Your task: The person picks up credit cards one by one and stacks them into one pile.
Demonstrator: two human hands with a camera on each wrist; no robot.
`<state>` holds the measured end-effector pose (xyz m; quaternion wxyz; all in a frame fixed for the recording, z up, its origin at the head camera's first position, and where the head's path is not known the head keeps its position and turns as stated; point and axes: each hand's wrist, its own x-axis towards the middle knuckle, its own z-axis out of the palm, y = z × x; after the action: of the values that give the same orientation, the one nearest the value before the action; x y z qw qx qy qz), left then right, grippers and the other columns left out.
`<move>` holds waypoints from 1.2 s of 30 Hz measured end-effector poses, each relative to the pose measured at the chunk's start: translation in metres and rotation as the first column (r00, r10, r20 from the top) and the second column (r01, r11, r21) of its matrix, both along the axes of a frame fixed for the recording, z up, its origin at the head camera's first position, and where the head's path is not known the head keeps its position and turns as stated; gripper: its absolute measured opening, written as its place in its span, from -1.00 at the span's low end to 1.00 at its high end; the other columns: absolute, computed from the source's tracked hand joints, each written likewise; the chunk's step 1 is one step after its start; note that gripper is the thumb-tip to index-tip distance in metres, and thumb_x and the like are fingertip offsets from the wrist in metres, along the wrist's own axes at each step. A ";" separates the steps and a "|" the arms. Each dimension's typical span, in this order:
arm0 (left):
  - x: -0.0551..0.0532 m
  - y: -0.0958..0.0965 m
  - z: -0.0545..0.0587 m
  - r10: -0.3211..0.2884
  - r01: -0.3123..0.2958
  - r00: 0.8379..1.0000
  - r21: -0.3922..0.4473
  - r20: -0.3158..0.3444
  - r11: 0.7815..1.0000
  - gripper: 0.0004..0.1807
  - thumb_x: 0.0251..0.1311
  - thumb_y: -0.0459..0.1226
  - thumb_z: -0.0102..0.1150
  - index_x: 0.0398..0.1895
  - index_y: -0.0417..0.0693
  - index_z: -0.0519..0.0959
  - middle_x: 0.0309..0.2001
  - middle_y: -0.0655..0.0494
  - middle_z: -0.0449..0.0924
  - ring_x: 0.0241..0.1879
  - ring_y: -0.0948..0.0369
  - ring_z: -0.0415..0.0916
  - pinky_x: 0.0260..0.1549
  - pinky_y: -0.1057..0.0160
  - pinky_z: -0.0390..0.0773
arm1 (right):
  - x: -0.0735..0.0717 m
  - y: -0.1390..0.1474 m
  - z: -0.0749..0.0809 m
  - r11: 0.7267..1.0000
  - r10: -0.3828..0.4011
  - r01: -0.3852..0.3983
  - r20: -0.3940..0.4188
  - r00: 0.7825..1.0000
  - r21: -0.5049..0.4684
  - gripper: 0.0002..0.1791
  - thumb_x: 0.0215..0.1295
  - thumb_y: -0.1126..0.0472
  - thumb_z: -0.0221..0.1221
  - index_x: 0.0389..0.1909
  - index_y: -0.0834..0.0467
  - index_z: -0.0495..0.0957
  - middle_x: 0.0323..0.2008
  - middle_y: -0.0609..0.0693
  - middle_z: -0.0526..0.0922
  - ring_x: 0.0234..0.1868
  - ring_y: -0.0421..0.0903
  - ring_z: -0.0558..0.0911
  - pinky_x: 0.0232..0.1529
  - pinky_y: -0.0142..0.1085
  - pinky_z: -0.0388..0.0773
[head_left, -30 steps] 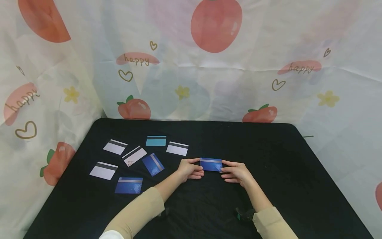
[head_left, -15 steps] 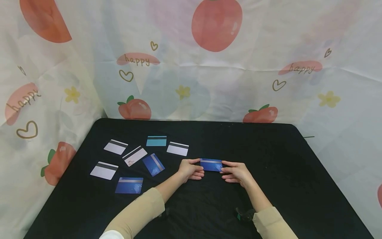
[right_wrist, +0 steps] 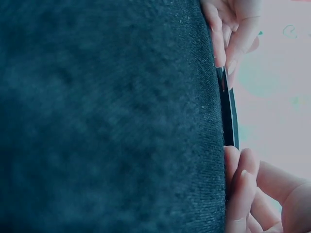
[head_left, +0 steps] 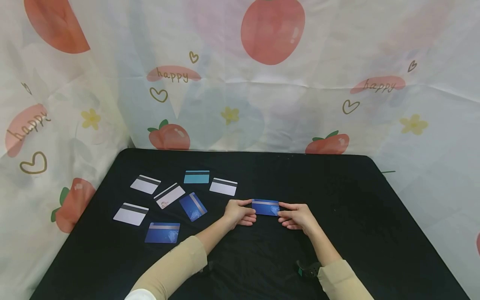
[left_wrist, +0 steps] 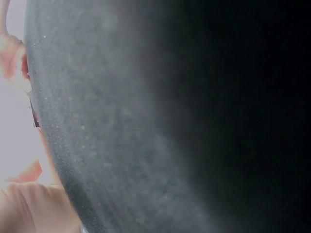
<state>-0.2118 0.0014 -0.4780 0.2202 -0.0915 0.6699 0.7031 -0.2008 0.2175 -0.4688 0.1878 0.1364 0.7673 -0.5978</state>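
A dark blue card with a pale stripe [head_left: 265,207] is held between both hands near the middle of the table. My left hand [head_left: 239,213] pinches its left edge with thumb and index finger. At the opposite edge, my right hand [head_left: 297,217] does the same. In the right wrist view the card shows almost edge-on as a thin dark sliver between the fingers of both hands. The left wrist view is mostly blurred dark cloth, with part of my left hand [left_wrist: 34,206] at the lower left; the card is barely visible there.
Several cards lie flat on the black-covered table [head_left: 375,233] to the left: white ones [head_left: 130,214], a light blue one [head_left: 196,178] and dark blue ones [head_left: 162,233]. A white patterned curtain [head_left: 285,112] stands behind the table.
The right hand's lower fingers have curled in slightly. Both hands and the blue card otherwise stay in place, and the other cards have not moved.
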 end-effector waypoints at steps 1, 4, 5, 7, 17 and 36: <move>0.000 0.000 0.000 -0.001 0.000 1.000 -0.004 -0.004 1.000 -0.51 0.06 -0.46 0.20 0.14 -0.20 0.45 -0.50 -0.16 0.65 -0.62 0.18 0.61 -0.62 0.25 0.62 | 0.000 0.000 0.000 1.000 0.000 0.000 -0.001 1.000 -0.003 -0.43 0.11 0.28 0.25 0.19 0.24 0.38 -0.57 0.06 0.66 -0.66 -0.19 0.61 -0.60 -0.41 0.57; 0.000 0.001 -0.001 -0.004 0.003 1.000 -0.022 -0.021 1.000 -0.51 0.06 -0.45 0.21 0.13 -0.20 0.46 -0.52 -0.14 0.64 -0.63 0.19 0.61 -0.63 0.26 0.61 | 0.001 0.000 0.001 1.000 0.003 -0.003 -0.006 1.000 -0.011 -0.41 0.11 0.28 0.25 0.20 0.25 0.36 -0.57 0.05 0.66 -0.64 -0.18 0.62 -0.59 -0.40 0.58; 0.000 0.001 -0.002 -0.003 0.003 1.000 -0.028 -0.028 1.000 -0.51 0.05 -0.45 0.21 0.13 -0.20 0.46 -0.53 -0.13 0.64 -0.64 0.20 0.60 -0.64 0.26 0.61 | 0.001 0.000 0.001 1.000 0.006 -0.006 -0.008 1.000 -0.011 -0.41 0.11 0.29 0.25 0.20 0.26 0.36 -0.57 0.05 0.66 -0.64 -0.18 0.63 -0.59 -0.40 0.58; 0.000 0.002 -0.003 0.002 -0.004 0.999 -0.039 -0.042 0.999 -0.51 0.04 -0.45 0.22 0.12 -0.20 0.47 -0.55 -0.12 0.64 -0.66 0.21 0.59 -0.65 0.27 0.61 | 0.001 -0.001 0.001 1.000 -0.002 0.002 -0.013 1.000 -0.013 -0.42 0.11 0.30 0.25 0.19 0.26 0.37 -0.57 0.06 0.66 -0.63 -0.17 0.63 -0.59 -0.39 0.59; 0.001 0.006 -0.006 0.043 -0.059 0.991 -0.119 -0.130 0.991 -0.52 -0.05 -0.48 0.28 0.04 -0.19 0.54 -0.63 -0.10 0.61 -0.75 0.24 0.54 -0.74 0.29 0.57 | 0.001 -0.003 0.001 1.000 -0.017 0.018 -0.029 0.999 0.005 -0.41 0.09 0.30 0.27 0.18 0.29 0.37 -0.57 0.09 0.66 -0.63 -0.13 0.64 -0.61 -0.37 0.59; -0.004 -0.007 0.001 0.023 -0.023 0.998 0.001 0.057 1.000 -0.52 0.05 -0.37 0.24 0.11 -0.23 0.46 -0.52 -0.09 0.64 -0.60 0.15 0.62 -0.55 0.20 0.63 | 0.001 -0.001 0.009 1.000 0.004 -0.005 -0.040 0.999 -0.023 -0.47 0.16 0.26 0.20 0.16 0.34 0.37 -0.51 0.12 0.68 -0.55 -0.09 0.67 -0.51 -0.29 0.63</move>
<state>-0.2163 -0.0059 -0.4767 0.2313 -0.1192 0.6616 0.7032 -0.2003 0.2162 -0.4594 0.1754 0.1208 0.7642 -0.6088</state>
